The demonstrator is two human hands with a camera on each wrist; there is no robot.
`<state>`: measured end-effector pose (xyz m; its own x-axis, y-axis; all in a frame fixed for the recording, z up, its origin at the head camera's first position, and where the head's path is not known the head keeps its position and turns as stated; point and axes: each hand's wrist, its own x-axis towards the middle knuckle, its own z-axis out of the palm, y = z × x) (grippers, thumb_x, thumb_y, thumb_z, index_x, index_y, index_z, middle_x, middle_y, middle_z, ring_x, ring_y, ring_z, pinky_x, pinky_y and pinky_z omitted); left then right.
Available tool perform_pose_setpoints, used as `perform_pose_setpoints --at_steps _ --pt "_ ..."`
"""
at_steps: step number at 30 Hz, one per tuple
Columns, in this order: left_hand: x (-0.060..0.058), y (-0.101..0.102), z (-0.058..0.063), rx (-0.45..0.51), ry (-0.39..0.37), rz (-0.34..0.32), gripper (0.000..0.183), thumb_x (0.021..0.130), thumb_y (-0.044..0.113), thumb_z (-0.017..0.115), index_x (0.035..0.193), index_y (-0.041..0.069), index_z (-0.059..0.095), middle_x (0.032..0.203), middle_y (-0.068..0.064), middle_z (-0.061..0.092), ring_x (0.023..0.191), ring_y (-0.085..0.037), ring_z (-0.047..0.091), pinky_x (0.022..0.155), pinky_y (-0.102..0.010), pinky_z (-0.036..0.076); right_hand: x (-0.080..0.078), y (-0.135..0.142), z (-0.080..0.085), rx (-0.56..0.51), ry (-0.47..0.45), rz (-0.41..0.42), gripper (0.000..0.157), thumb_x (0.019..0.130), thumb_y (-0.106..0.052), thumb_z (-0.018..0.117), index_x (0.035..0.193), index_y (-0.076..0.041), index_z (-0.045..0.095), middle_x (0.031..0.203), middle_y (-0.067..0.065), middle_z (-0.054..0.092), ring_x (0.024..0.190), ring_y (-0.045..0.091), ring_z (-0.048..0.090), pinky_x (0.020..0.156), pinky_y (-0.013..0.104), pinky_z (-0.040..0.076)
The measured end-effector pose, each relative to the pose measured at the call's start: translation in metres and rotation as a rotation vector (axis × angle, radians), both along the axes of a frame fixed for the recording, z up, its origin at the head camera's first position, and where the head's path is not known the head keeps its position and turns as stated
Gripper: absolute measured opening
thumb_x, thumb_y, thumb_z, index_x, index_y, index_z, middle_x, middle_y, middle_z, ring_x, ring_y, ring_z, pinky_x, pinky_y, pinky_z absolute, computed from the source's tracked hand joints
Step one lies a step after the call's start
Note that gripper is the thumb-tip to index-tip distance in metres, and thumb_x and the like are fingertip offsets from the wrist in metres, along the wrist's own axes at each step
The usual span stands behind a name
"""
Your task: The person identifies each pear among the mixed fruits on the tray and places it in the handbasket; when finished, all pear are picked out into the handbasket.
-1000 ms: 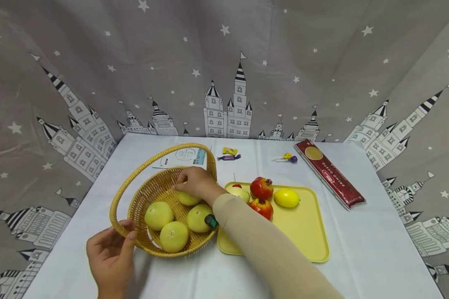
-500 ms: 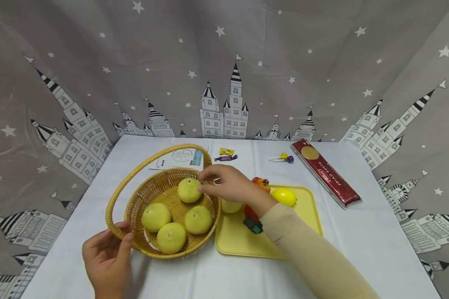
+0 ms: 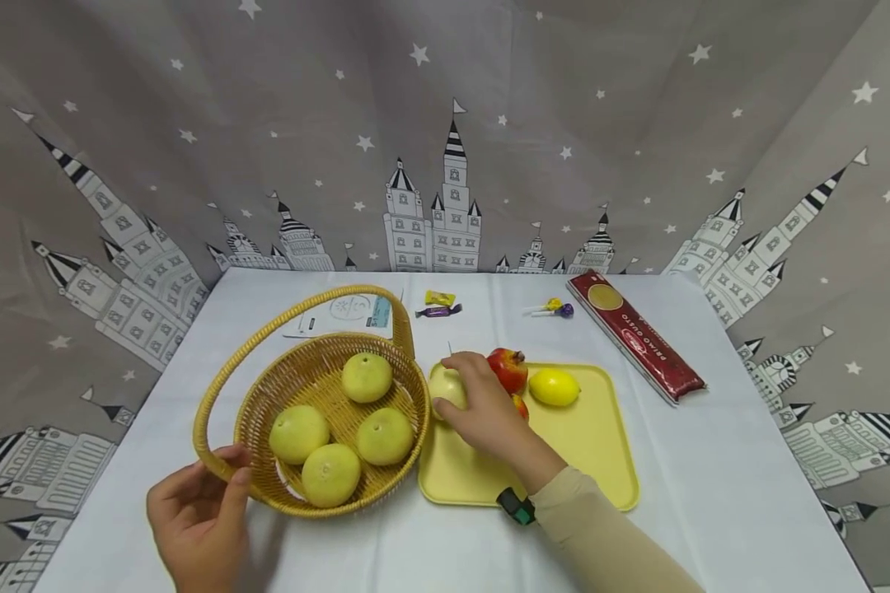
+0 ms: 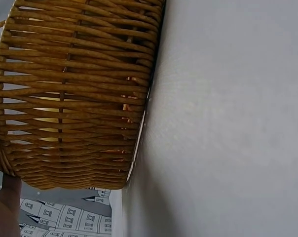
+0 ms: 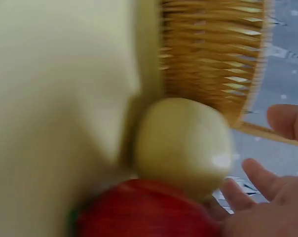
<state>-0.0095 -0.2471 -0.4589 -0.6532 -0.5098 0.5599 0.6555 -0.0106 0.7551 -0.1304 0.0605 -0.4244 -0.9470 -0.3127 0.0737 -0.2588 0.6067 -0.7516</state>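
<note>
My left hand (image 3: pixel 200 519) holds the base of the handle (image 3: pixel 289 316) of a round wicker basket (image 3: pixel 330 362) between thumb and fingers. Several yellow-green round fruits (image 3: pixel 367 377) lie in the basket. To its right, a yellow tray (image 3: pixel 571 469) carries a pale yellow-green round fruit (image 5: pixel 183 143) at its left edge. Over that fruit is my right hand (image 3: pixel 489 408), its fingers spread beside it in the right wrist view. Next to it are a red pomegranate (image 3: pixel 506 371) and a second one, mostly hidden by the hand. A lemon (image 3: pixel 555 387) sits farther right on the tray.
Behind the basket lies a white packet (image 3: pixel 334 317). Yellow and purple wrapped candies (image 3: pixel 439 311) rest near the back, with two lollipops (image 3: pixel 556 310) to their right. A long red pasta pack (image 3: pixel 638 339) lies at right. A grey castle-print curtain (image 3: pixel 289 148) stands behind the table.
My right hand has let go of a yellow-green fruit in the basket and moved right to the pale fruit on the tray. My left hand stays at the handle. The view has shifted slightly.
</note>
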Motion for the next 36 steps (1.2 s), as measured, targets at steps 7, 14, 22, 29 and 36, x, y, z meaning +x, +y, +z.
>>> perform_pose_setpoints --at_steps 7,14,22,29,36 --pt "0.003 0.000 0.002 -0.053 -0.017 0.012 0.048 0.081 -0.027 0.056 0.122 -0.018 0.033 0.110 -0.029 0.060 0.103 -0.028 0.064 0.094 -0.028 0.052 -0.010 -0.014 -0.013 0.202 0.092 0.018 0.043 0.089 -0.026 0.062 0.129 -0.013 0.056 0.132 0.004 0.050 0.122 0.024 0.045 0.105 0.040 0.043" --pt "0.002 0.000 0.003 -0.064 0.006 -0.014 0.048 0.081 -0.027 0.056 0.122 -0.018 0.033 0.110 -0.029 0.060 0.104 -0.028 0.064 0.094 -0.029 0.052 -0.009 -0.010 -0.018 0.447 0.098 0.060 0.052 0.083 -0.042 0.061 0.126 -0.014 0.057 0.123 0.004 0.055 0.105 0.026 0.056 0.084 0.041 0.053" --pt "0.002 -0.002 0.005 -0.093 0.015 -0.018 0.048 0.081 -0.027 0.055 0.122 -0.019 0.033 0.110 -0.030 0.059 0.105 -0.028 0.063 0.095 -0.028 0.052 -0.004 0.004 -0.027 0.451 0.080 0.049 0.069 0.077 -0.055 0.073 0.130 -0.014 0.055 0.123 0.004 0.057 0.109 0.025 0.055 0.093 0.042 0.051" --pt "0.002 -0.003 0.003 -0.078 0.035 -0.035 0.048 0.080 -0.028 0.056 0.121 -0.019 0.032 0.110 -0.030 0.060 0.105 -0.029 0.063 0.095 -0.029 0.052 0.004 0.021 -0.010 0.381 -0.025 0.193 0.061 0.080 -0.045 0.072 0.126 -0.013 0.049 0.120 0.002 0.054 0.098 0.018 0.052 0.090 0.033 0.050" --pt "-0.001 -0.003 0.001 -0.069 0.067 -0.058 0.049 0.080 -0.028 0.056 0.121 -0.020 0.031 0.110 -0.032 0.059 0.105 -0.030 0.063 0.096 -0.030 0.052 0.006 0.025 -0.002 0.399 0.105 0.244 0.052 0.079 -0.038 0.076 0.123 -0.015 0.060 0.121 0.001 0.060 0.105 0.020 0.057 0.099 0.039 0.047"
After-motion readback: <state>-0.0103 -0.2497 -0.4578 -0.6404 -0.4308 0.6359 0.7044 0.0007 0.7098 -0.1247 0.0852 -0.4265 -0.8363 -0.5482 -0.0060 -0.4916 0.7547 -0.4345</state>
